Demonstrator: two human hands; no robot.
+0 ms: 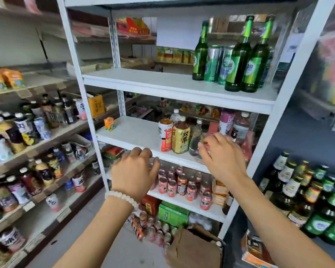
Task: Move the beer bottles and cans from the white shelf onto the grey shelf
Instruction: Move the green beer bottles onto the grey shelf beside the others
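A shop aisle: the white shelf [162, 85] carries three green beer bottles [238, 60] and green beer cans [213, 63] at its right end. The grey shelf [290, 136] stands to the right, with more bottles low down. The left hand [133, 171] and right hand [222, 153] hover loosely curled, apparently holding nothing, before the tea bottles [180, 135].

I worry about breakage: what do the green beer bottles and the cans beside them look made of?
The green beer bottles look like glossy, translucent green glass, probably breakable. The beer cans look like thin metal, judging by their silvery, shiny rims.
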